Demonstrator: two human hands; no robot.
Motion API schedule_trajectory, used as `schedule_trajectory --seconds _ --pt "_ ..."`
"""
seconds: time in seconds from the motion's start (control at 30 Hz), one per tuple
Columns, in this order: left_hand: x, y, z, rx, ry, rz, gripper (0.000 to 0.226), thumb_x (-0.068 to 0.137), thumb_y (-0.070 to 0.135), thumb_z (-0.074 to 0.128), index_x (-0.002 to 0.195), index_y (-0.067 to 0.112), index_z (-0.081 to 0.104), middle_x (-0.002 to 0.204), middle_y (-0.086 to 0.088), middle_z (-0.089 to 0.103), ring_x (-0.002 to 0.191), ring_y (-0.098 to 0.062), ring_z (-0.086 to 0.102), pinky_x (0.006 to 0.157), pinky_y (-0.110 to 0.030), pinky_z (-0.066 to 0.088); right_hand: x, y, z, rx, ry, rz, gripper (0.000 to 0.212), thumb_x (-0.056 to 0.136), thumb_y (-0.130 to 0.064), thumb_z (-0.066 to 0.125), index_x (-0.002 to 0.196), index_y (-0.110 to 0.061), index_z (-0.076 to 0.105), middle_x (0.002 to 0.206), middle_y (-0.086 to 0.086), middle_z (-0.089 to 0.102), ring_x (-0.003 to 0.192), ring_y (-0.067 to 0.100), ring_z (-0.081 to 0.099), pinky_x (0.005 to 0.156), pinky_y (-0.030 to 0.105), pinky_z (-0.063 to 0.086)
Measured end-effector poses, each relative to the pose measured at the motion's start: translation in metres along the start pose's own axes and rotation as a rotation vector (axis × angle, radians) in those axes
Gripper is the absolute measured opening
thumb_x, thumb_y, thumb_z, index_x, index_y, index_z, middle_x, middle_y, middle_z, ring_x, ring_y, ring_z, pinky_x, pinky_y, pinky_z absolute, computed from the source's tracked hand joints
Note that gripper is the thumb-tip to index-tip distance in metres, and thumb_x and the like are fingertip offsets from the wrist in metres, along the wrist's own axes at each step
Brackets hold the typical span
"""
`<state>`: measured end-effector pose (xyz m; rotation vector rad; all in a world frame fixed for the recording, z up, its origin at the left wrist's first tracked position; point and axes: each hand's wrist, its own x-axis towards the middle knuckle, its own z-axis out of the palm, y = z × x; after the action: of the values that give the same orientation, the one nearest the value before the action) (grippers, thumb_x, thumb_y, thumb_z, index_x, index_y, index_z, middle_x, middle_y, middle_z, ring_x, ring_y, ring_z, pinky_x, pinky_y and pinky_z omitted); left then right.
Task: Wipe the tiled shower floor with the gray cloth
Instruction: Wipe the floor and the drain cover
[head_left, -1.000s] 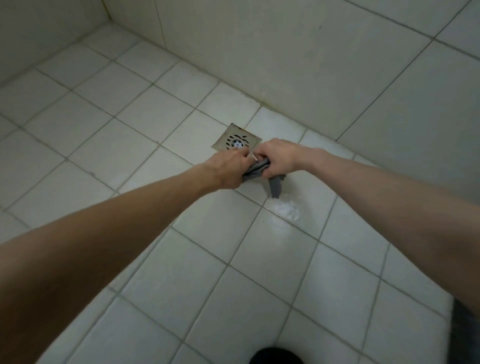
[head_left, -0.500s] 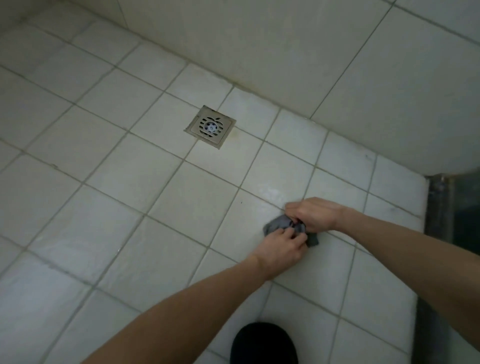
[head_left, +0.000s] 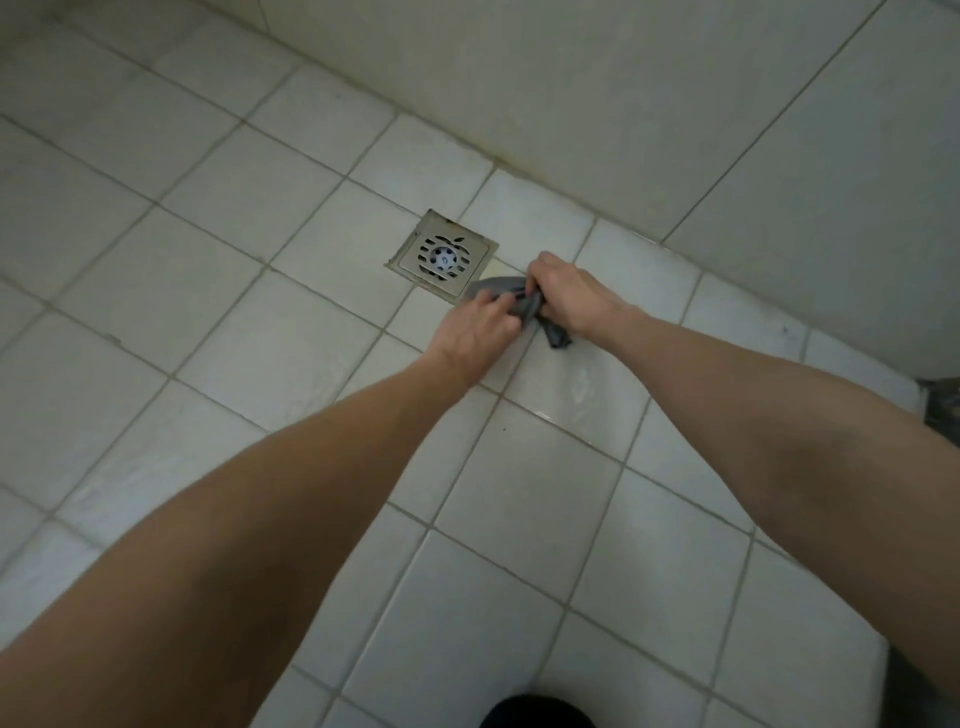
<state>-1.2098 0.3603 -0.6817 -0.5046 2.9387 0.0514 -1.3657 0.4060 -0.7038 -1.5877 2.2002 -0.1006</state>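
The tiled shower floor (head_left: 208, 322) lies open to the left and toward the viewer, with a wet patch (head_left: 582, 389) between the forearms. The left hand (head_left: 475, 327) and right hand (head_left: 569, 296) both grip the bunched gray cloth (head_left: 524, 306), fingers curled, just beside the drain grate (head_left: 441, 254). The wall (head_left: 623, 130) base runs close behind.

Pale, square-tiled floor (head_left: 223, 322) with grey grout lines, filling most of the frame. Across the top and upper right, wall (head_left: 649, 93) of larger pale tiles, grimy along the joint below. Square metal drain (head_left: 442, 254) near centre. Wet sheen (head_left: 582, 389) right of centre. Dim, greenish light.
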Motion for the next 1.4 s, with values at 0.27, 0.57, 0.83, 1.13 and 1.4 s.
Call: schedule_trajectory --seconds 0.27,0.57,0.83,1.13,1.4 --pt "0.014 -0.025 -0.030 -0.242 -0.029 -0.048 0.024 0.088 0.002 0.048 0.110 0.003 0.059 0.112 -0.018 0.060 0.105 -0.034 0.056 0.084 -0.037 0.043 0.007 -0.023 -0.024 -0.063 0.021 -0.050 0.013 0.081 -0.015 0.059 0.091 -0.007 0.058 0.107 0.016 0.056 0.092 0.033 0.060 0.075 0.034 0.047" --pt "-0.047 0.010 -0.020 -0.347 -0.488 0.317 0.019 0.079 0.005 0.051 0.092 0.012 0.062 0.099 -0.013 0.063 0.081 -0.027 0.052 0.070 -0.031 0.044 -0.064 -0.054 0.003 -0.147 -0.542 -0.215 0.020 0.074 -0.032 0.070 0.086 -0.016 0.068 0.072 0.003 0.067 0.066 0.017 0.060 0.061 0.022 0.044" --pt "-0.100 0.040 -0.008 -0.504 -0.551 0.389 0.014 0.074 0.005 0.055 0.084 0.012 0.063 0.087 -0.008 0.066 0.073 -0.018 0.052 0.069 -0.028 0.044 -0.131 -0.076 0.021 -0.183 -0.664 -0.281 0.013 0.070 -0.029 0.070 0.068 -0.017 0.065 0.055 -0.004 0.059 0.057 0.015 0.055 0.051 0.021 0.045" --pt "-0.179 0.091 0.018 -0.256 -0.567 0.761 0.019 0.083 0.015 0.052 0.100 0.010 0.061 0.113 -0.006 0.057 0.096 -0.027 0.056 0.065 -0.028 0.035 -0.218 -0.094 0.067 -0.177 -0.743 -0.488 0.030 0.074 -0.026 0.069 0.093 -0.004 0.065 0.089 0.013 0.069 0.074 0.025 0.062 0.060 0.023 0.044" --pt "-0.200 0.083 0.039 -0.145 -0.335 0.906 0.022 0.096 0.015 0.041 0.111 0.012 0.057 0.117 -0.007 0.054 0.111 -0.024 0.050 0.093 -0.035 0.044 -0.228 -0.080 0.086 -0.316 -0.770 -0.635 0.043 0.088 -0.025 0.058 0.121 -0.001 0.047 0.121 0.014 0.049 0.101 0.031 0.056 0.081 0.037 0.043"
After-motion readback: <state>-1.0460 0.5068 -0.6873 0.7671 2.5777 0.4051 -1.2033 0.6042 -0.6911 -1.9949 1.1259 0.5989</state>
